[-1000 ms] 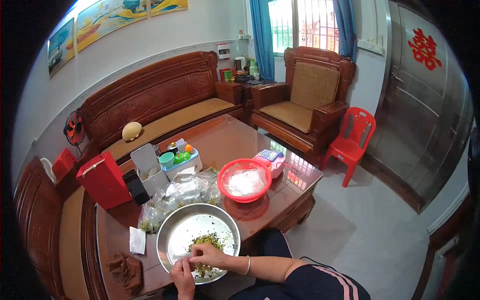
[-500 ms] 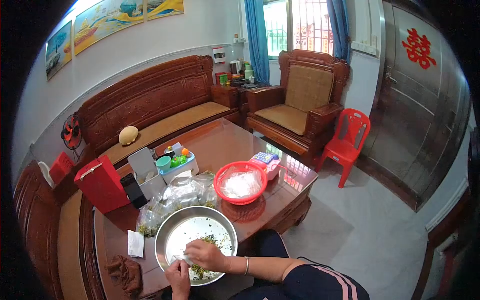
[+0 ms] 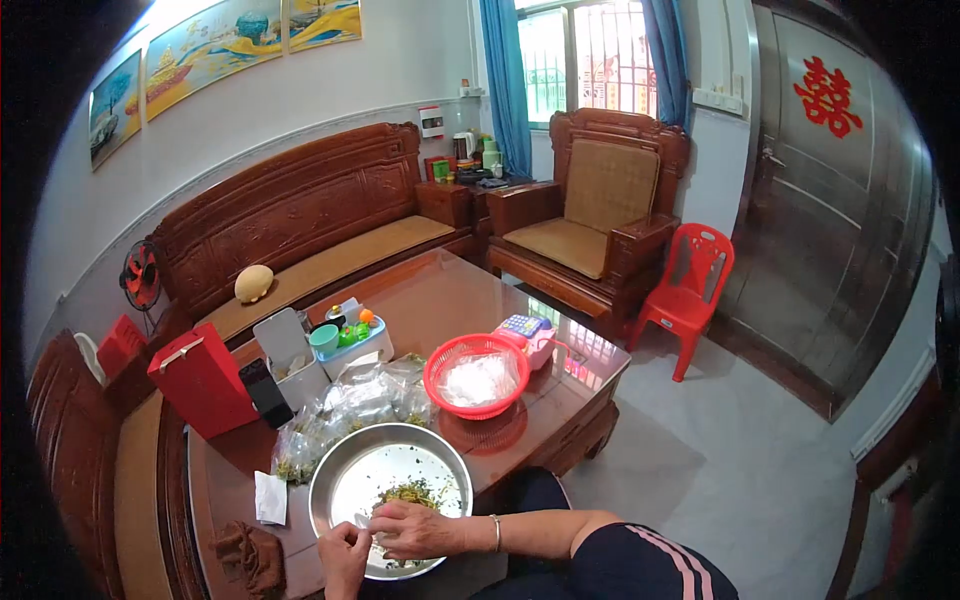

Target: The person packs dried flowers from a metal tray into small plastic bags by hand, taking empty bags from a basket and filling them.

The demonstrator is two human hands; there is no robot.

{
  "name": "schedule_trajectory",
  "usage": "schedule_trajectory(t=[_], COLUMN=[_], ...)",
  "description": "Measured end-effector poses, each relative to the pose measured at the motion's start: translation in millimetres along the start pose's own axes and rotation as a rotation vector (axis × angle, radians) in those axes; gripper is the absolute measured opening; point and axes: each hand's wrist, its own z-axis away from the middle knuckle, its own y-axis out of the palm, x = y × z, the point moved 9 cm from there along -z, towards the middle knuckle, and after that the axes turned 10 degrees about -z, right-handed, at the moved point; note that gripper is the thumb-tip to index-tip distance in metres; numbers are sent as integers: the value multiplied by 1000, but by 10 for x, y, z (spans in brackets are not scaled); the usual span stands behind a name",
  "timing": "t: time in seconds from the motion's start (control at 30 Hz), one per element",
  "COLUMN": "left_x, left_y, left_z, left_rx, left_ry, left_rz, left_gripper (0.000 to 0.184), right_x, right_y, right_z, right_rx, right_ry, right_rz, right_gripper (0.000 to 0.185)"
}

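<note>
A round steel pan (image 3: pixel 335 470) holds a loose heap of dried yellow-green herb (image 3: pixel 415 490), with dark crumbs scattered around it. At the pan's near left rim, my left hand (image 3: pixel 344 557) pinches a small white pouch (image 3: pixel 362 521), thin and pale. My right hand (image 3: pixel 415 530) is closed, its fingertips meeting the pouch from the right, above the herb. Part of the pouch is covered by the fingers. Behind the pan lie clear plastic bags (image 3: pixel 375 395) with greenish plant matter inside. A red basket (image 3: pixel 432 385) to the right contains white packets in clear plastic (image 3: pixel 480 380).
On the glass-topped wooden table (image 3: pixel 450 290) stand a red box (image 3: pixel 203 380), a black object (image 3: pixel 264 392), a toy bin (image 3: pixel 360 338) and a pink toy phone (image 3: pixel 530 338). A white tissue (image 3: pixel 270 498) and brown cloth (image 3: pixel 250 558) lie left of the pan.
Both hands have shifted slightly lower in view and left as the camera view tilted a little. My right hand has lowered toward the herb, still touching the pouch.
</note>
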Motion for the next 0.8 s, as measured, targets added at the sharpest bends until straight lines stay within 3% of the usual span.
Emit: schedule_trajectory(t=[0.13,0.3,0.43,0.47,0.57,0.63,0.7,0.73,0.8], left_x=[42,221,341,280,478,592,691,694,614], left_y=[-58,6,75,77,207,394,602,586,777], left_z=[-25,-61,-55,-31,23,53,106,123,220], left_rx=[-83,-65,-30,-5,-65,6,133,125,299], left_ry=[4,-60,-118,-155,-210,-264,-292,-306,-450], left_rz=[9,63,135,301,504,722,908,904,1134], left_gripper=[17,15,18,14,20,29,37,37,46], right_x=[24,18,-116,-171,-411,-642,-913,-965,-1236], right_y=[167,197,252,207,134,89,100,125,299], right_z=[4,-33,-13,-25,14,77,197,205,495], right_rx=[190,66,111,62,48,-59,-95,-89,-273], right_ry=[-56,-143,-40,10,236,399,769,770,1074], right_rz=[-80,-93,-57,-45,-232,-311,-486,-501,-889], right_gripper=[14,16,21,21,10,7,3,3,5])
